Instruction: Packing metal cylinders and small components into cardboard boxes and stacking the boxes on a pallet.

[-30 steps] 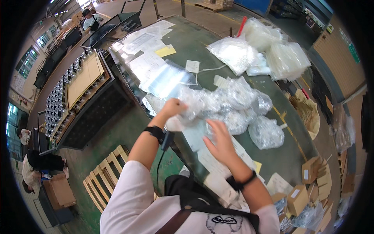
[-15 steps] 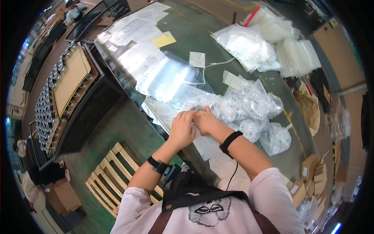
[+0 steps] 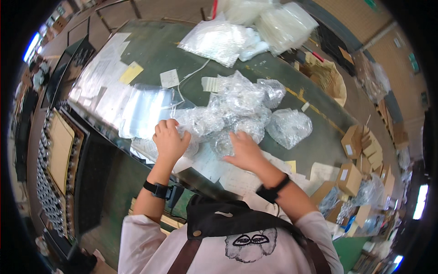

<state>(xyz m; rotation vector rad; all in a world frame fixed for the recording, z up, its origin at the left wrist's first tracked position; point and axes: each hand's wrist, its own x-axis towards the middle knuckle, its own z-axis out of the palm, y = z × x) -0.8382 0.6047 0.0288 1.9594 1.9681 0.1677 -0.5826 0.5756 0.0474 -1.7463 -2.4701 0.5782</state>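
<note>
A pile of clear bubble-wrapped bundles (image 3: 239, 98) lies on the dark green table in front of me. My left hand (image 3: 169, 142) is at the pile's left end, its thumb apart from its fingers, beside a wrapped bundle (image 3: 190, 145). I cannot see a firm grip there. My right hand (image 3: 246, 153) is at the pile's near side, with thumb and fingers spread, its fingertips against or just over a wrapped bundle (image 3: 222, 145). What the wrap holds cannot be made out. One bundle (image 3: 289, 128) sits apart to the right.
Clear plastic sheets or bags (image 3: 148, 107) lie left of the pile, over papers (image 3: 98, 82). White bubble-wrap bags (image 3: 214, 41) and stacked translucent bags (image 3: 285, 27) occupy the far edge. Open cardboard boxes (image 3: 350, 178) stand at the right. A rack of dark round parts (image 3: 50, 182) stands left.
My hands were together at the pile's near left end; now they are apart, the right one further right. The view has turned to the right.
</note>
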